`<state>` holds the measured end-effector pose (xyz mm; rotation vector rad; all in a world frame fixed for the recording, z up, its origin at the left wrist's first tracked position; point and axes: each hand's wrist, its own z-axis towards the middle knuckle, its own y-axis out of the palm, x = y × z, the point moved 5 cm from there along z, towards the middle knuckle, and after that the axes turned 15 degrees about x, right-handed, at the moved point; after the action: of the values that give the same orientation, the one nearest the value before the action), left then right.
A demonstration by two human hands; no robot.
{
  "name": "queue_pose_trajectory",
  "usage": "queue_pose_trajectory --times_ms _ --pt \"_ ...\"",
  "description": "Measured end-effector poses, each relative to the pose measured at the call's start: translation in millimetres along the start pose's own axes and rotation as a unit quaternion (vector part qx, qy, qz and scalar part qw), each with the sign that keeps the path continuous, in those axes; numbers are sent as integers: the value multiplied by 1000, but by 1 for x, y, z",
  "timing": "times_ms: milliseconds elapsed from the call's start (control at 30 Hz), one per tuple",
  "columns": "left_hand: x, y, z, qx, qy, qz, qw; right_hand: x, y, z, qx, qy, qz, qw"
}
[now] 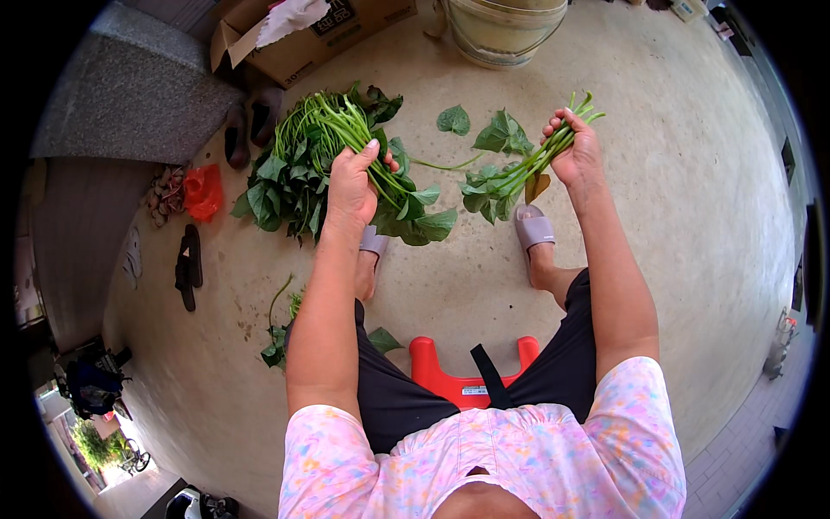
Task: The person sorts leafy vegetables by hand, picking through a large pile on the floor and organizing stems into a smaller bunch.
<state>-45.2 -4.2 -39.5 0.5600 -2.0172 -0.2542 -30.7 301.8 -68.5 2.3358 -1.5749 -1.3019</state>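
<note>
My left hand [356, 185] grips a bunch of long green leaf stalks [350, 130], with broad leaves hanging out below the fist. Under and beyond it spreads a large heap of leafy greens [279, 175], which look like sweet potato leaves, on the concrete floor. On the right, my right hand [577, 149] is closed around a smaller bunch of stalks [541, 156]. Its cut ends point up and away, its leaves down to the left, and one brown leaf [536, 187] is among them. Between the hands a loose leaf [454, 120] lies on the floor.
A plastic bucket [502, 32] and an open cardboard box [324, 45] stand beyond the heap. Dark shoes [237, 136], a red plastic bag [203, 193] and a black sandal [188, 266] lie at left. Beneath me is a red stool [447, 383]; leafy scraps [275, 347] lie by my left leg.
</note>
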Motion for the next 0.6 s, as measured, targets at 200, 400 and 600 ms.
queue_pose_trajectory --times_ms 200,400,600 --pt "-10 9 -4 -37 -24 34 998 1 18 -24 3 -18 -27 999" --pt "-24 22 -12 -47 -48 87 994 7 25 -29 -71 -102 -148 981" --pt "-35 35 -18 -67 -80 98 990 33 44 -50 -117 -151 -227 955"
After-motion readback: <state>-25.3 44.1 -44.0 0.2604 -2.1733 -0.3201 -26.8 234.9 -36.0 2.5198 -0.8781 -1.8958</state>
